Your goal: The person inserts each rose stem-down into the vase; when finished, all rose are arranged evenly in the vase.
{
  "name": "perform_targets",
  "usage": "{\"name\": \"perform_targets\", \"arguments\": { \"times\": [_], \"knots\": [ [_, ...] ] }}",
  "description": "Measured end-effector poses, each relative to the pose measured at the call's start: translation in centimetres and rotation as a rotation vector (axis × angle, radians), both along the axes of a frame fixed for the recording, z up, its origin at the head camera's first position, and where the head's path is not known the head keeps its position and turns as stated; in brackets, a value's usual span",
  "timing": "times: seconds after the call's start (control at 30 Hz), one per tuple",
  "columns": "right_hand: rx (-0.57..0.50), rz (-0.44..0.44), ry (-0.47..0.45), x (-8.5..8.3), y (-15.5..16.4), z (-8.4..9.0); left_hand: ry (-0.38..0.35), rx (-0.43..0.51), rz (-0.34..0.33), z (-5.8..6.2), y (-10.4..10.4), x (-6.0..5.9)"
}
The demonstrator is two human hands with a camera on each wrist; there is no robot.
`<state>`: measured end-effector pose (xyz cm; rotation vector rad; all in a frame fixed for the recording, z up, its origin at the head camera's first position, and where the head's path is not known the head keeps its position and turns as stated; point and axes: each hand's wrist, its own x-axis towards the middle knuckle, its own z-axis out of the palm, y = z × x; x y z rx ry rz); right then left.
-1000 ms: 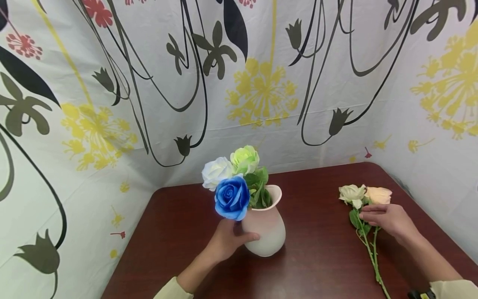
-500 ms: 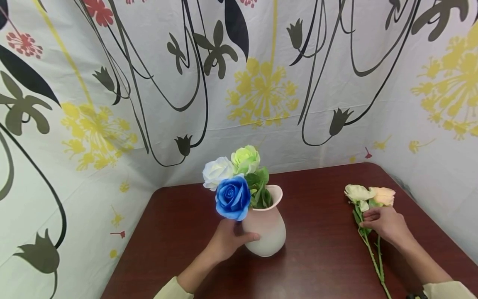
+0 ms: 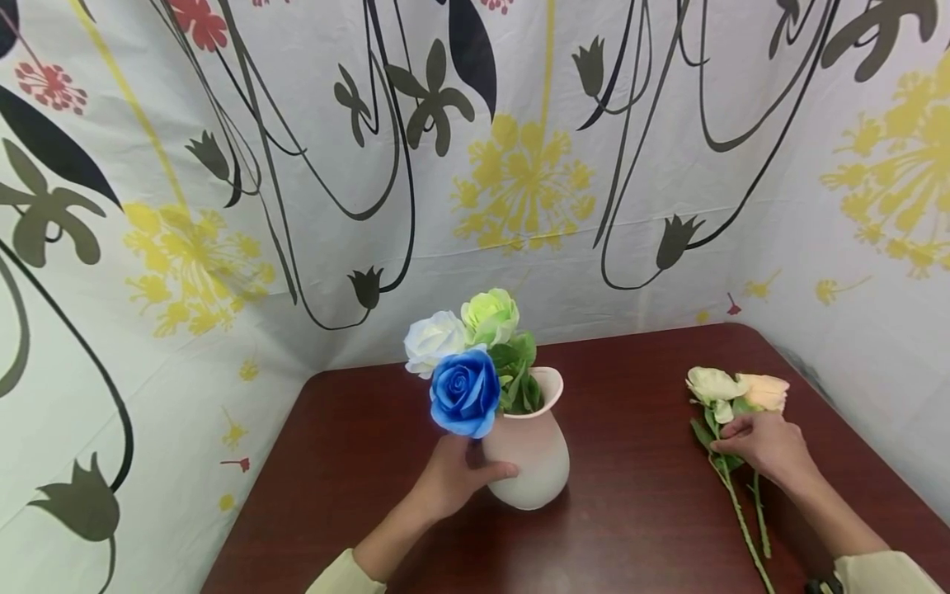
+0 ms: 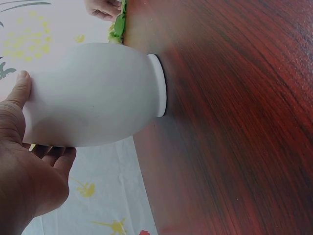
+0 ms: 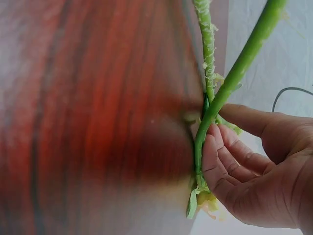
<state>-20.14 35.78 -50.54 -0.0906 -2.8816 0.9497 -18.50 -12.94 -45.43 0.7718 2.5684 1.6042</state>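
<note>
Slightly shifted since a moment ago, the cream rose now fans away from the peach rose at right of frame. Right hand pinches a green stem — only the wrist view shows that grip. Left hand cups the vase, centre frame; wrist view shows its base on the table.

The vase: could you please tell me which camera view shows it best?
The head view: the whole vase stands on the table, roses in its mouth, left hand around it. The left wrist view shows only its plain body and base, close up. The right wrist view shows none of it.
</note>
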Motion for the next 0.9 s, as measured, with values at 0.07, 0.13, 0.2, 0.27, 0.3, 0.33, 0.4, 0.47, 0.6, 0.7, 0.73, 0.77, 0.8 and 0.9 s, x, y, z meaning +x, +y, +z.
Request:
{"name": "perform_targets", "arguments": {
  "times": [0.07, 0.13, 0.2, 0.27, 0.3, 0.33, 0.4, 0.47, 0.6, 0.7, 0.73, 0.77, 0.8, 0.9],
  "knots": [
    [-0.001, -0.001, -0.011, -0.1, 0.0, 0.0, 0.002, -0.004, 0.0, 0.0, 0.0, 0.0],
    [-0.001, 0.0, -0.018, -0.2, 0.0, 0.0, 0.004, -0.011, 0.001, 0.0, -0.1, -0.1],
    [0.002, 0.006, -0.019, -0.2, 0.0, 0.1, 0.007, -0.017, 0.002, 0.0, -0.1, -0.1],
    [-0.002, 0.006, -0.025, -0.2, -0.1, 0.1, 0.008, -0.021, 0.005, 0.0, -0.1, -0.1],
    [-0.004, 0.005, -0.028, -0.2, -0.2, 0.2, 0.008, -0.022, 0.006, 0.0, -0.1, -0.1],
    [-0.016, 0.013, -0.033, -0.2, -0.2, 0.1, 0.008, -0.023, 0.007, 0.0, -0.1, -0.1],
    [-0.049, 0.013, -0.055, -0.1, -0.2, 0.1, 0.009, -0.022, 0.006, 0.0, -0.1, -0.1],
    [-0.101, 0.019, -0.084, 0.0, -0.1, 0.2, 0.009, -0.021, 0.004, 0.0, -0.1, -0.1],
    [-0.218, 0.018, -0.135, 0.3, 0.1, 0.4, -0.001, -0.017, 0.0, 0.0, -0.1, -0.1],
    [-0.28, 0.016, -0.151, 0.5, 0.2, 0.8, -0.008, -0.017, 0.002, -0.1, -0.1, -0.1],
    [-0.294, 0.014, -0.152, 0.6, 0.1, 1.0, -0.01, -0.017, 0.003, -0.1, -0.1, -0.1],
    [-0.307, 0.015, -0.152, 0.6, 0.1, 1.1, -0.011, -0.018, 0.004, -0.2, -0.1, -0.1],
    [-0.323, 0.019, -0.153, 0.7, 0.1, 1.3, -0.013, -0.018, 0.005, -0.2, -0.1, -0.2],
    [-0.363, 0.032, -0.157, 1.0, 0.0, 1.8, -0.014, -0.01, 0.006, -0.2, 0.0, -0.2]
  ]
}}
